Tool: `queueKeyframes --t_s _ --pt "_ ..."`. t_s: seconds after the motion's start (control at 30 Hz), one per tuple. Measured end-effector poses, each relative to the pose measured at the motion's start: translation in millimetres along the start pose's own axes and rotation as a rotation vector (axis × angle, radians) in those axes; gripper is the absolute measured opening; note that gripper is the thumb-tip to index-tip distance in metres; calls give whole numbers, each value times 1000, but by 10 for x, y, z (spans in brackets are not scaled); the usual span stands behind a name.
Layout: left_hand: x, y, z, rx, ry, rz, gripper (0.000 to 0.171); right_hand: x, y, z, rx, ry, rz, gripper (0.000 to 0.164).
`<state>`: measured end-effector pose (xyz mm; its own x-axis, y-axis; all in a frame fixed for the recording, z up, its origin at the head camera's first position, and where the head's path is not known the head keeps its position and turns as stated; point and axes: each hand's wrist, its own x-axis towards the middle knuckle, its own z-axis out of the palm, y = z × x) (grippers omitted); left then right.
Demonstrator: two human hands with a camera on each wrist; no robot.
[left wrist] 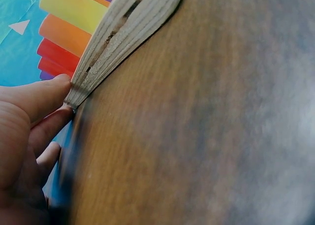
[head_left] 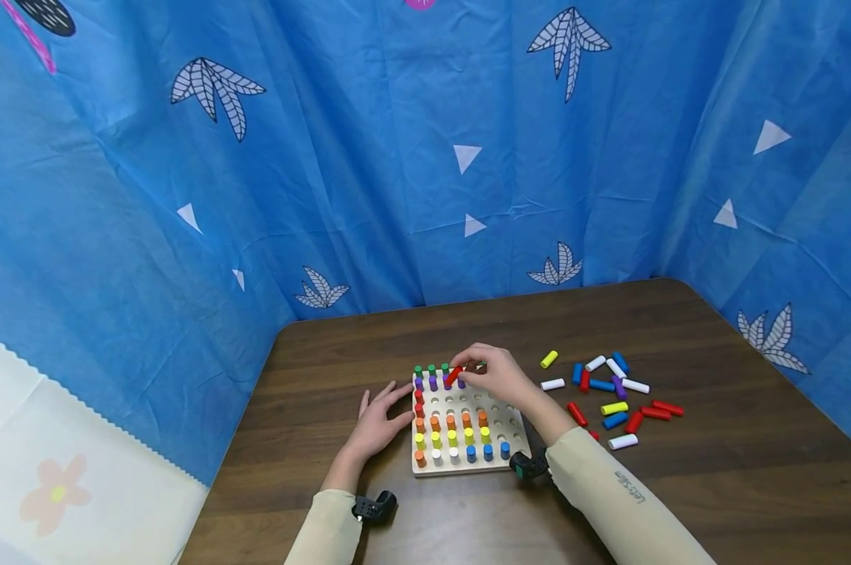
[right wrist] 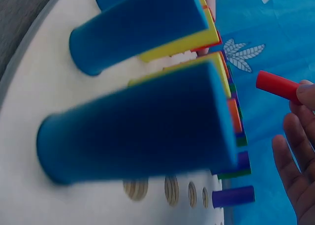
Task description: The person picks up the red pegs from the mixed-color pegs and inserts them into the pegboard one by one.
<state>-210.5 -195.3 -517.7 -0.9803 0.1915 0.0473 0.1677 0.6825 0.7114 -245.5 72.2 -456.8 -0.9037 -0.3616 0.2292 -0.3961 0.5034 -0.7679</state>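
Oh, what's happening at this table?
A person is working with a pegboard. Their right hand holds a red peg in the air, not yet in a hole, while their left hand touches the board's left edge. Coloured pegs already stand in rows; loose ones lie to the right.

Near the head view's centre, the right hand (head_left: pixel 494 375) covers part of the pegboard (head_left: pixel 463 471), and a sleeve (head_left: pixel 612 486) partly hides one red peg (head_left: pixel 594 435). The left wrist view's left edge cuts off the left hand (left wrist: pixel 17 141); a blue peg (right wrist: pixel 138 126) blurs centre-left in the right wrist view
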Motion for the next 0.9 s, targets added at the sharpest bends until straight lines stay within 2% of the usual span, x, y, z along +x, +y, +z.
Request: queueKeyframes --t_s 0.47,0.67,0.9 --pt "6 -46 24 3 2 3 51 59 -71 183 3 -29 9 19" --pt "11 -46 21 -3 3 0 51 96 -56 272 35 -56 18 15" --pt "17 -32 16 -1 2 -1 51 111 -50 317 20 -70 27 15"
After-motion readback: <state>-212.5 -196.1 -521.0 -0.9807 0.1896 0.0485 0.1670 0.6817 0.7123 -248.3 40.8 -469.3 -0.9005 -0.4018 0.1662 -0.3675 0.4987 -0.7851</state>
